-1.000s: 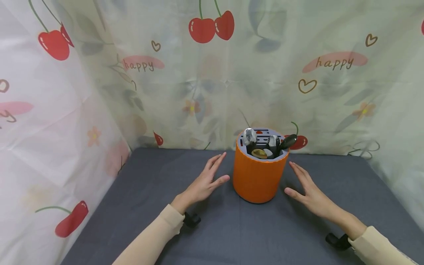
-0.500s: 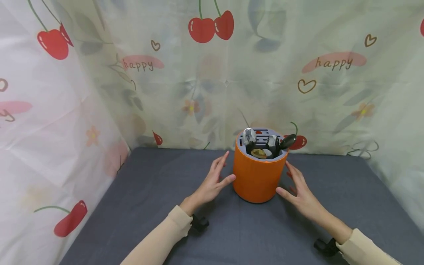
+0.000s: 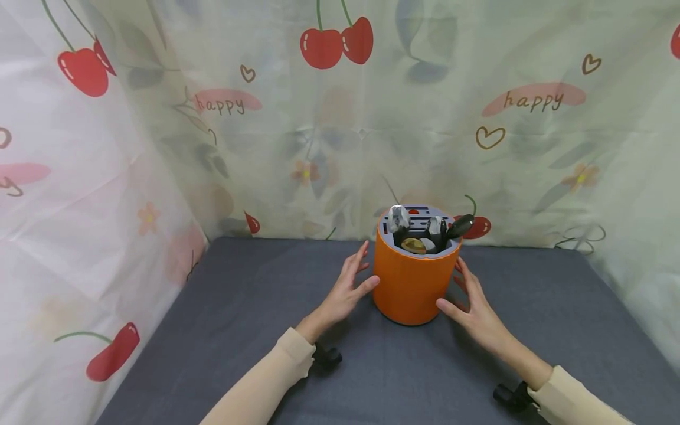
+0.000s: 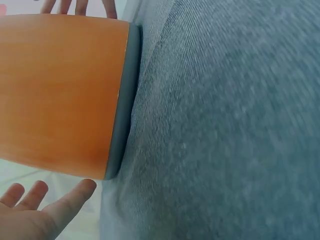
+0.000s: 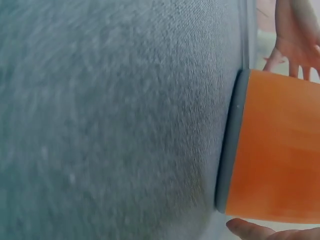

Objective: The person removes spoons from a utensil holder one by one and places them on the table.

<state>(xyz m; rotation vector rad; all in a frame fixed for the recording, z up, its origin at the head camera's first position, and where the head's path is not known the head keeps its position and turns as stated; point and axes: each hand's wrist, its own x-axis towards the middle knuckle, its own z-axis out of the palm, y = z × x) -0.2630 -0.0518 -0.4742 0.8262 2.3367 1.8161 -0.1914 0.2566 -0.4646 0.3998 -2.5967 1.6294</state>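
An orange cylindrical knife block (image 3: 414,292) with a slotted pale grey top stands upright on the dark cloth. Several handles, some black and some with silvery ends (image 3: 398,219), poke up from its top; what lies below is hidden. My left hand (image 3: 340,298) is at the block's left side, fingers spread and nearly straight. On the opposite side is my right hand (image 3: 478,321), its fingers partly behind the block and its thumb near the lower front. In the left wrist view a narrow gap separates my left fingers (image 4: 70,202) from the orange wall. Whether the right fingertips touch it, I cannot tell.
Dark grey cloth (image 3: 265,283) covers the table. A pale curtain (image 3: 361,130) printed with cherries and hearts hangs directly behind the knife block, and a white one (image 3: 79,236) closes the left side. Black wrist cameras (image 3: 326,358) sit under both wrists.
Both hands have moved inward, the left one rightward and the right one leftward, so they are nearer the knife block. The block has stayed in its place.
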